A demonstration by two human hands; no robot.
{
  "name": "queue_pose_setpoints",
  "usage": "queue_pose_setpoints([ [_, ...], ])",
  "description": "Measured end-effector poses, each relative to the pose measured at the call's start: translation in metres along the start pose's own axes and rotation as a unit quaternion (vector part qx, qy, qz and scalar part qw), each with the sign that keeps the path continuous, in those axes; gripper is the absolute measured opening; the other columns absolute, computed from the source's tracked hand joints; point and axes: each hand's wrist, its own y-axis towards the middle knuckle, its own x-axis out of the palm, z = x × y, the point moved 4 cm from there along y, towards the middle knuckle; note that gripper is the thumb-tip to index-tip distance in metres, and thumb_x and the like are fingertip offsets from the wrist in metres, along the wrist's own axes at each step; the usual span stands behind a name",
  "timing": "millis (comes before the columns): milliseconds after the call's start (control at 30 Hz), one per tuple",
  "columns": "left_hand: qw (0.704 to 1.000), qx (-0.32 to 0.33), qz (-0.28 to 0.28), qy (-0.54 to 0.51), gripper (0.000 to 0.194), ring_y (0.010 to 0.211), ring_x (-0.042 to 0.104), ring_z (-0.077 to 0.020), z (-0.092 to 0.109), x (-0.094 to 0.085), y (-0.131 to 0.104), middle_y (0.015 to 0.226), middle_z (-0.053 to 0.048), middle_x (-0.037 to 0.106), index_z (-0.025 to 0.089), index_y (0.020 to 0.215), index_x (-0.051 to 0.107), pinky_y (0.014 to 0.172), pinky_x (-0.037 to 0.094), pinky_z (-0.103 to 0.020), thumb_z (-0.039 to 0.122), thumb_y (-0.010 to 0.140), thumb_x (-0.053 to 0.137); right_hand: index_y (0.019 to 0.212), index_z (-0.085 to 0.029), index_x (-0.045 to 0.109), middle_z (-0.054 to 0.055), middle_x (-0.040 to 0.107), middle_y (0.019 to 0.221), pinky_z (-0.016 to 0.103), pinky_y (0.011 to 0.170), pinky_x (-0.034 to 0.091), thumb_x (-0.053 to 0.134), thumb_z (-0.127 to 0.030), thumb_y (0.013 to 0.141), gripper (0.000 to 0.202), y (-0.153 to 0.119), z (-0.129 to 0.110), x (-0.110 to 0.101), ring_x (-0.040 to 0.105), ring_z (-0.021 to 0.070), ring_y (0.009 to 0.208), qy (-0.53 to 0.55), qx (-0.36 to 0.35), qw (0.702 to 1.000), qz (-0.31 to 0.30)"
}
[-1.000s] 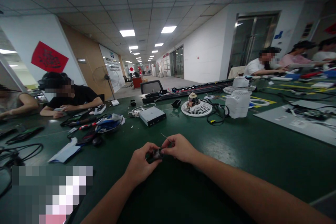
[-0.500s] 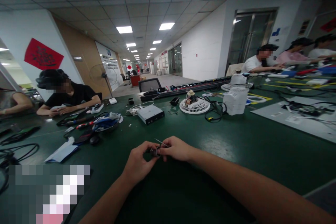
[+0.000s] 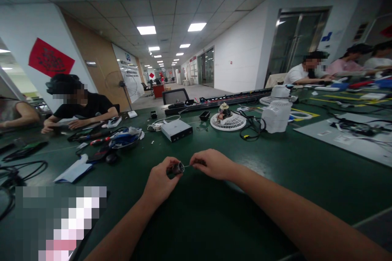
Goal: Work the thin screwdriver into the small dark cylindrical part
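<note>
Between the thumb and fingers of my left hand [image 3: 162,179] is a small dark cylindrical part [image 3: 178,167], its round open end with a lighter rim turned to the right. My right hand [image 3: 211,164] pinches a thin metal pin [image 3: 187,166] that reaches left to the end of the part. Whether the pin's tip touches the part or goes into it is too small to tell. Both hands are held over the green table [image 3: 245,220].
Beyond my hands lie a silver drive box [image 3: 177,130], a white fan grille with a motor [image 3: 228,121] and a white housing [image 3: 275,116]. Cables, tools and a blue-and-white paper [image 3: 73,169] are at left. A grey panel [image 3: 346,134] lies right. People sit at both sides.
My right hand has moved right, away from my left hand, and the thin pin now points left at the part. The part's open end shows more clearly.
</note>
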Motion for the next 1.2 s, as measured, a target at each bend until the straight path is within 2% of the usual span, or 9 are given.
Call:
queue_pose_setpoints([
  [167, 0.999, -0.006, 0.006, 0.031, 0.034, 0.092, 0.070, -0.0211, -0.003, 0.000, 0.001, 0.100, -0.002, 0.074, 0.023, 0.106, 0.067, 0.086, 0.055, -0.036, 0.019, 0.072, 0.070, 0.099, -0.022, 0.072, 0.002, 0.072, 0.085, 0.025, 0.065, 0.041, 0.058, -0.026, 0.087, 0.018, 0.000, -0.007, 0.001, 0.063, 0.0154, 0.073, -0.005, 0.009, 1.000, -0.007],
  [333, 0.996, 0.043, -0.015, 0.081, 0.034, 0.093, 0.068, -0.0229, -0.002, 0.002, 0.000, 0.101, -0.003, 0.074, 0.024, 0.107, 0.070, 0.088, 0.054, -0.040, 0.018, 0.074, 0.068, 0.093, -0.022, 0.075, 0.004, 0.072, 0.086, 0.026, 0.066, 0.040, 0.060, -0.027, 0.084, 0.018, 0.000, -0.004, -0.004, 0.062, 0.0171, 0.076, -0.047, 0.028, 0.998, 0.028],
  [467, 0.992, 0.080, -0.036, 0.089, 0.034, 0.095, 0.066, -0.0231, 0.001, 0.004, -0.002, 0.103, -0.004, 0.073, 0.024, 0.109, 0.069, 0.087, 0.052, -0.041, 0.016, 0.076, 0.066, 0.092, -0.022, 0.076, 0.002, 0.072, 0.083, 0.025, 0.063, 0.040, 0.061, -0.027, 0.082, 0.019, 0.000, -0.002, 0.000, 0.061, 0.0155, 0.071, -0.004, 0.006, 1.000, -0.017],
  [533, 0.991, 0.091, -0.039, 0.091, 0.034, 0.096, 0.065, -0.0231, 0.002, 0.004, -0.002, 0.104, -0.004, 0.073, 0.024, 0.109, 0.069, 0.088, 0.052, -0.041, 0.015, 0.076, 0.065, 0.091, -0.022, 0.076, 0.003, 0.072, 0.084, 0.026, 0.063, 0.039, 0.060, -0.028, 0.082, 0.019, 0.000, -0.001, -0.001, 0.061, 0.0167, 0.073, -0.021, 0.019, 1.000, 0.001],
  [700, 0.992, 0.079, -0.039, 0.093, 0.034, 0.096, 0.065, -0.0231, -0.001, 0.005, -0.002, 0.104, -0.004, 0.072, 0.023, 0.108, 0.069, 0.087, 0.051, -0.039, 0.015, 0.075, 0.066, 0.089, -0.022, 0.075, 0.003, 0.071, 0.082, 0.026, 0.062, 0.038, 0.061, -0.029, 0.081, 0.018, 0.000, -0.005, 0.001, 0.061, 0.0168, 0.072, -0.037, 0.004, 0.999, -0.006],
  [800, 0.992, 0.074, -0.045, 0.095, 0.035, 0.097, 0.065, -0.0235, -0.002, 0.005, -0.002, 0.104, -0.004, 0.072, 0.023, 0.109, 0.068, 0.088, 0.050, -0.039, 0.015, 0.075, 0.067, 0.087, -0.020, 0.075, 0.005, 0.071, 0.083, 0.027, 0.063, 0.039, 0.060, -0.029, 0.082, 0.018, 0.001, -0.004, -0.001, 0.061, 0.0180, 0.074, -0.059, 0.020, 0.998, 0.022],
  [933, 0.991, 0.080, -0.060, 0.089, 0.034, 0.095, 0.064, -0.0231, 0.001, 0.006, -0.003, 0.102, -0.004, 0.072, 0.023, 0.107, 0.069, 0.086, 0.050, -0.038, 0.014, 0.074, 0.067, 0.085, -0.020, 0.075, 0.002, 0.071, 0.080, 0.024, 0.063, 0.040, 0.061, -0.026, 0.079, 0.016, 0.000, -0.003, 0.002, 0.062, 0.0151, 0.070, 0.006, 0.009, 1.000, -0.013],
  [1067, 0.991, 0.079, -0.064, 0.088, 0.035, 0.095, 0.064, -0.0231, 0.001, 0.006, -0.004, 0.104, -0.004, 0.071, 0.023, 0.111, 0.067, 0.085, 0.050, -0.038, 0.017, 0.076, 0.066, 0.081, -0.020, 0.073, 0.003, 0.070, 0.077, 0.025, 0.059, 0.038, 0.062, -0.030, 0.079, 0.016, -0.001, 0.000, 0.001, 0.060, 0.0154, 0.068, -0.026, 0.051, 0.998, 0.033],
  [1200, 0.988, 0.090, -0.072, 0.102, 0.034, 0.095, 0.064, -0.0235, 0.000, 0.007, -0.004, 0.103, -0.005, 0.071, 0.022, 0.109, 0.068, 0.084, 0.050, -0.038, 0.016, 0.076, 0.066, 0.079, -0.021, 0.071, 0.000, 0.070, 0.073, 0.023, 0.056, 0.036, 0.063, -0.029, 0.077, 0.011, -0.001, -0.003, 0.007, 0.059, 0.0135, 0.064, 0.005, 0.055, 0.998, -0.018],
])
